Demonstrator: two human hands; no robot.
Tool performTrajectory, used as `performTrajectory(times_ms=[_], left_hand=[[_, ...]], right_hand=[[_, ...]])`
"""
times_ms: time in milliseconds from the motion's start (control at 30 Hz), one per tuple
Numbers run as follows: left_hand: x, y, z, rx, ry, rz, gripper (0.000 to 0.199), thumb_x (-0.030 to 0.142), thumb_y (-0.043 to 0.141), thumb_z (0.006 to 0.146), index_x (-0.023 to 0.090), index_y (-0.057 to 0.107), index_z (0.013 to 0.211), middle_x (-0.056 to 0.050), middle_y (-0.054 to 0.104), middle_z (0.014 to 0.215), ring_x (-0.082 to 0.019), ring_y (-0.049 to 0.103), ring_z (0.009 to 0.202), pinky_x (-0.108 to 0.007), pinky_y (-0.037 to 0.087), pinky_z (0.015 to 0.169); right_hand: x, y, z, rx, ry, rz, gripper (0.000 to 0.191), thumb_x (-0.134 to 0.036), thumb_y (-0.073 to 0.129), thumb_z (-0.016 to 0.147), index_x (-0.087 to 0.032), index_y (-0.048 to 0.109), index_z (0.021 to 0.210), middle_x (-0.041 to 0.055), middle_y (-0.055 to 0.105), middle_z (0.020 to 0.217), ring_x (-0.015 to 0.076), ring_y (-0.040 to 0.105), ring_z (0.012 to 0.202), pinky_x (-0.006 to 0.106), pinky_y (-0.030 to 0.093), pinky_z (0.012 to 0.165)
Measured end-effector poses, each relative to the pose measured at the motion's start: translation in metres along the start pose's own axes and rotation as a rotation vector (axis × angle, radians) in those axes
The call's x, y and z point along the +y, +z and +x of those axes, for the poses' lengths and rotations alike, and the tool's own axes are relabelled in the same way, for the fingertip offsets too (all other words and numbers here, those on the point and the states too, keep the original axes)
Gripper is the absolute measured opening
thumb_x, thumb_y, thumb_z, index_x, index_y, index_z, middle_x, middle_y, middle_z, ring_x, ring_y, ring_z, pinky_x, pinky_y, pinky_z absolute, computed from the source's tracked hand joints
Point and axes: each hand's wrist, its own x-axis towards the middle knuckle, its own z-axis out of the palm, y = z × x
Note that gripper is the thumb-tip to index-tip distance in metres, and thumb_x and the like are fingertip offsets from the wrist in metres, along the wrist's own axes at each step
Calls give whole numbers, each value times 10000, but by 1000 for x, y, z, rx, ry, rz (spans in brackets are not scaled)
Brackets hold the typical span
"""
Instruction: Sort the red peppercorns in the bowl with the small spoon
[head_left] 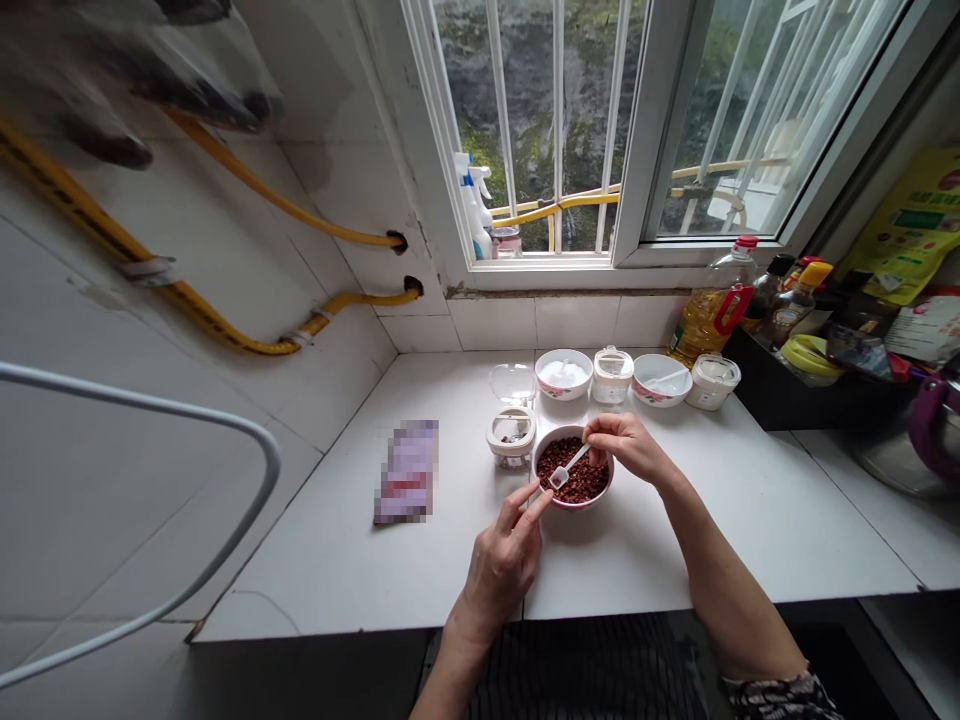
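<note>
A bowl (574,506) with a pinkish-white rim stands on the counter, filled with small reddish-brown grains (589,487) that look like Sichuan peppercorns. My right hand (626,445) pinches the handle of a small white plastic spoon (568,468). Its scoop lies over the grains, with a few dark bits in it. At the bowl's near left rim, my left hand (506,550) grips the edge with its fingertips. Just left of the bowl sits a spice jar (511,450) with its clear lid (513,382) tipped up and some dark bits inside.
Behind are a bowl of white powder (564,374), a closed spice jar (613,375), a flowered bowl with a white spoon (661,381) and another jar (715,382). An oil bottle (712,305) and a black condiment box (780,375) stand right. A purple packet (407,472) lies left.
</note>
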Motion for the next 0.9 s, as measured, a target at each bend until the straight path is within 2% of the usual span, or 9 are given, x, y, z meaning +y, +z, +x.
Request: performTrajectory(times_ms=[333, 633, 767, 900], left_hand=[[1, 0, 1, -1, -2, 0, 487, 24, 440, 947, 220, 495, 1389, -123, 613, 1295, -197, 674, 1139, -264, 622, 860], [1, 0, 0, 0, -3, -4, 499, 11, 441, 938, 216, 499, 1388, -121, 608, 1296, -183, 672, 1134, -245, 615, 854], [0, 1, 0, 2, -6, -17, 508, 11, 439, 935, 225, 495, 1393, -117, 609, 1296, -181, 673, 1131, -243, 613, 856], [-1, 2, -1, 5, -6, -24, 524, 19, 437, 939, 242, 479, 1412, -112, 607, 1310, -190, 674, 1140, -253, 615, 866]], right_hand=[[-1, 3, 0, 61, -54, -73, 88, -251, 591, 725, -183, 647, 719, -18, 632, 546, 134, 583, 522, 256, 468, 551], [-3, 3, 0, 94, -27, 10, 79, -259, 620, 699, -185, 648, 695, -20, 643, 521, 136, 581, 500, 258, 470, 533], [-2, 5, 5, 162, -43, 115, 142, -314, 662, 697, -177, 646, 729, 7, 683, 539, 139, 585, 494, 271, 486, 544], [-2, 15, 9, 268, -131, 170, 265, -431, 707, 730, -186, 627, 795, 20, 694, 594, 164, 633, 557, 304, 528, 605]])
